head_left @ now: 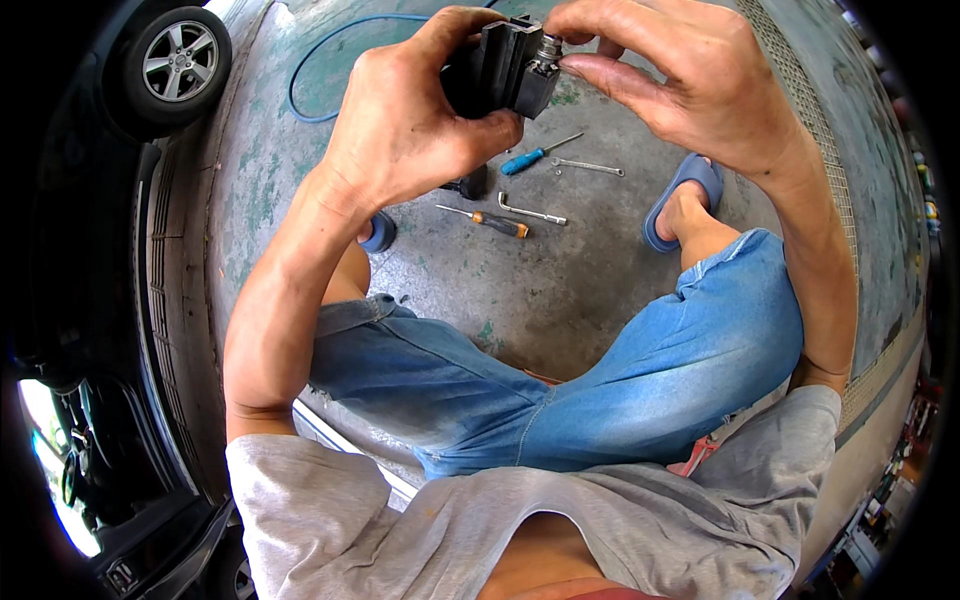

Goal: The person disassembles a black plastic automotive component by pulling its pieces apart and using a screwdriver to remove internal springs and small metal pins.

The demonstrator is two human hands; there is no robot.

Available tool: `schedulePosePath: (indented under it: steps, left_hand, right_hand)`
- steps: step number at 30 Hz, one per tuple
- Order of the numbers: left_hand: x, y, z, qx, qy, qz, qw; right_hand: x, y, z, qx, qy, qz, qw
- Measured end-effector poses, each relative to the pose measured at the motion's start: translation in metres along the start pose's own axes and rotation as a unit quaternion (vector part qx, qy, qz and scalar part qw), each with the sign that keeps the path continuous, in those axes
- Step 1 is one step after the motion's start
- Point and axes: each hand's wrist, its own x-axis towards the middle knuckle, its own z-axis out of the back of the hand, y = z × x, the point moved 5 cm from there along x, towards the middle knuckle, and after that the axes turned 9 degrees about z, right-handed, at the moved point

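My left hand (405,130) is wrapped round a black blocky part (503,72) with grooved sides, held up at the top of the view. At the part's right side sits a small silvery metal fitting (547,54). The thumb and fingers of my right hand (700,85) pinch this fitting where it meets the block. My left palm and fingers hide much of the block's left side. On the floor below lie a blue-handled screwdriver (522,162), a combination wrench (590,167), an L-shaped socket wrench (533,210) and an orange-handled screwdriver (502,225).
A dark object (476,183) on the floor is partly hidden below my left hand. Behind that hand curves a blue hose (293,85). A black car with a silver-spoked wheel (180,62) stands at left. Along the right runs a floor grate (838,195). My sandalled feet flank the tools.
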Motion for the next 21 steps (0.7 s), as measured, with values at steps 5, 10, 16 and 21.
schedulePosePath:
  steps: [5, 10, 16, 21]
  left_hand:
    - [-0.002, -0.004, 0.001, 0.006, 0.000, 0.010, 1.000]
    - [-0.010, -0.004, 0.001, 0.024, 0.007, 0.028, 0.999]
    - [-0.006, 0.003, 0.003, 0.001, -0.003, 0.020, 1.000]
    - [-0.009, 0.014, 0.001, -0.217, 0.072, 0.115, 0.967]
  right_hand:
    - [-0.001, 0.000, -0.001, 0.000, -0.015, 0.016, 1.000]
    - [-0.001, 0.005, -0.005, 0.005, -0.022, 0.024, 0.999]
    - [-0.013, -0.002, -0.002, -0.027, 0.061, -0.100, 0.993]
    - [-0.010, -0.005, 0.006, -0.105, 0.087, -0.176, 0.975]
